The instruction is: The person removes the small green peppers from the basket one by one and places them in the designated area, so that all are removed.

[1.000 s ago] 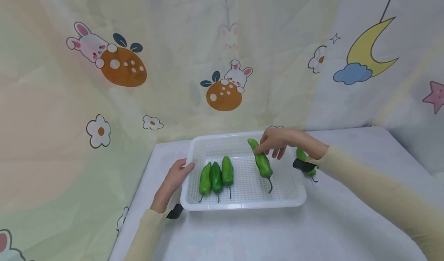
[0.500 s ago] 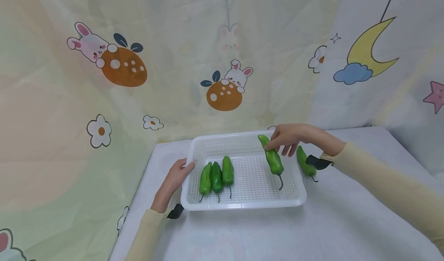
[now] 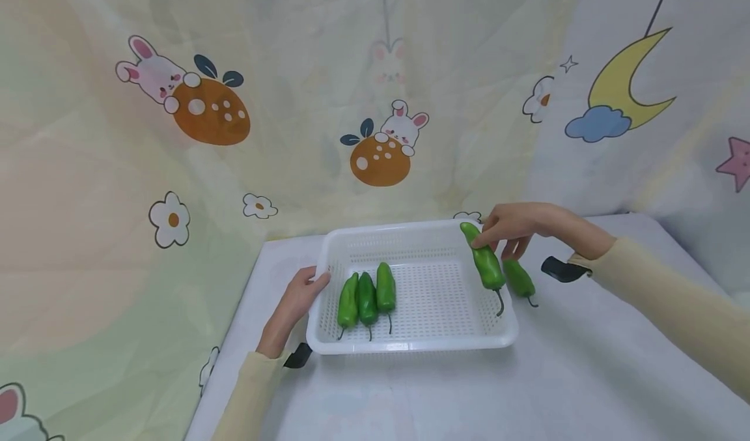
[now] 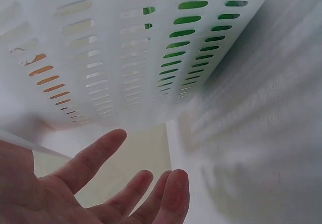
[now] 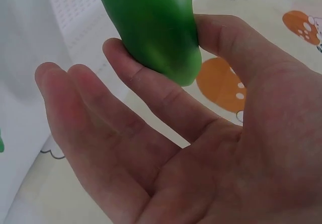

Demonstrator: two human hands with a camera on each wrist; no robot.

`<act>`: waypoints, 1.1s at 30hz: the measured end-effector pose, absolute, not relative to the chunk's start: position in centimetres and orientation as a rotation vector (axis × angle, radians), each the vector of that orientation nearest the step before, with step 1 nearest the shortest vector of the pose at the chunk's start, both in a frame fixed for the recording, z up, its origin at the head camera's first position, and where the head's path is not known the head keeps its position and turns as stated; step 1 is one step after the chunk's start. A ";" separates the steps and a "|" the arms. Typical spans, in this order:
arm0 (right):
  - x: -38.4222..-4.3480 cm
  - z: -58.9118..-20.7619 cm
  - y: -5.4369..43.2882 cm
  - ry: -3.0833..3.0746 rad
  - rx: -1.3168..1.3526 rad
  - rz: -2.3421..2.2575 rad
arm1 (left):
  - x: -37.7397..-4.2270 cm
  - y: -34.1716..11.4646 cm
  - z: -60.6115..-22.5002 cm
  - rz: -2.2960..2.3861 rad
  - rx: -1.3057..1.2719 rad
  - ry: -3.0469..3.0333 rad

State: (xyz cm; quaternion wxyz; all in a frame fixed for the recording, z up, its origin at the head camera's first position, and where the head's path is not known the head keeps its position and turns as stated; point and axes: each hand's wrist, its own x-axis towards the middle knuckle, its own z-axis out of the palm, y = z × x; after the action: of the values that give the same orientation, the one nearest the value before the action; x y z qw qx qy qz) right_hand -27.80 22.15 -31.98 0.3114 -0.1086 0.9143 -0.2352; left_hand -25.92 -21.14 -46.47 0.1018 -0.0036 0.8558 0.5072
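Observation:
A white perforated plastic basket (image 3: 433, 344) stands on the table. My left hand (image 3: 299, 296) holds its left rim, thumb over the edge inside; in the left wrist view the other fingers (image 4: 95, 156) extend loosely outside, under the slotted wall. My right hand (image 3: 524, 225) pinches a green pepper (image 3: 487, 265) between thumb and index finger, above the basket's right side, stem hanging down. In the right wrist view the remaining fingers (image 5: 113, 105) are apart from this pepper (image 5: 156, 27). Several green peppers (image 3: 367, 298) lie side by side in the basket's left half.
Just outside the basket's right wall, another green pepper (image 3: 520, 281) lies on the white-covered table (image 3: 586, 363), partly hidden behind the right hand. A printed cloth backdrop (image 3: 293, 122) rises behind the table.
My right hand has moved right with the pepper, from over the basket's middle right to near its right wall. The left hand and the basket stay in place.

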 end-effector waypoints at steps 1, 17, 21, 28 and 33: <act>-27.8 -32.1 22.4 2.414 -0.288 -0.618 | -25.9 -21.1 -46.5 1.500 -0.012 2.526; -28.4 -33.0 28.5 2.389 -0.201 -0.599 | -26.0 -20.9 -46.4 1.476 -0.054 2.563; -28.4 -33.6 30.4 2.370 -0.167 -0.585 | -25.9 -21.0 -46.5 1.479 -0.053 2.565; -29.2 -36.4 33.9 2.351 -0.066 -0.564 | -25.6 -21.1 -46.6 1.453 -0.087 2.572; -29.3 -38.1 34.8 2.323 -0.017 -0.543 | -25.5 -21.0 -46.5 1.440 -0.098 2.576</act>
State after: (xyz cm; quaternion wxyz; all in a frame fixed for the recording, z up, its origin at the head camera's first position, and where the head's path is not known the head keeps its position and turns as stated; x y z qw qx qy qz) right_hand -29.28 34.76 -38.12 0.3688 -0.0065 0.9051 -0.2115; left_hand -25.52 -21.00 -46.54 0.0942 -0.0331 0.8685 0.4854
